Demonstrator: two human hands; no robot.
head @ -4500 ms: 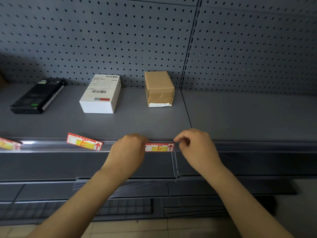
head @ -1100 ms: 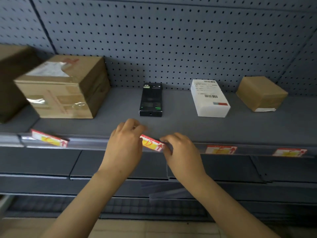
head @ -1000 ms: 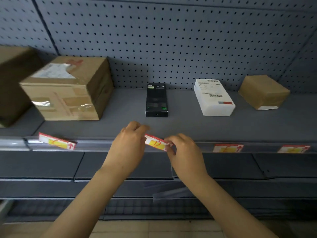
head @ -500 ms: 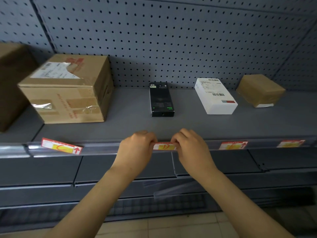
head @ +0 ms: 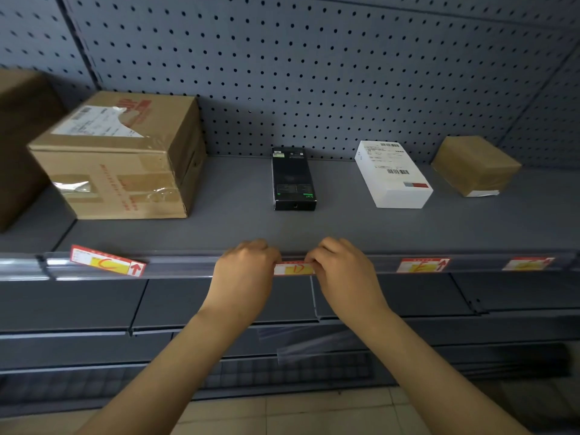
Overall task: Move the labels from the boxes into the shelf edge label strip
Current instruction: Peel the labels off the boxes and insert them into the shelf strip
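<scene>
Your left hand [head: 243, 271] and right hand [head: 342, 266] sit at the front edge of the shelf [head: 238, 227], each pinching one end of the label [head: 293, 269] marked with a red "D". The fingers of both hands are curled over its ends, so only the middle of it shows between them. It lies level along the label strip [head: 185, 266] on the shelf's front edge, in front of the black box [head: 293, 178].

Further left on the strip, a label marked "C" [head: 108, 260] hangs tilted, its left end higher than its right. To the right of your hands, two more labels [head: 423, 265] [head: 528, 263] lie flat in the strip.

On the shelf, a large cardboard box [head: 125, 158] stands toward the left, with part of another brown box [head: 22, 142] at the left edge. A white box [head: 394, 174] and a small brown box [head: 475, 164] lie toward the right, near the pegboard back wall [head: 298, 73].
</scene>
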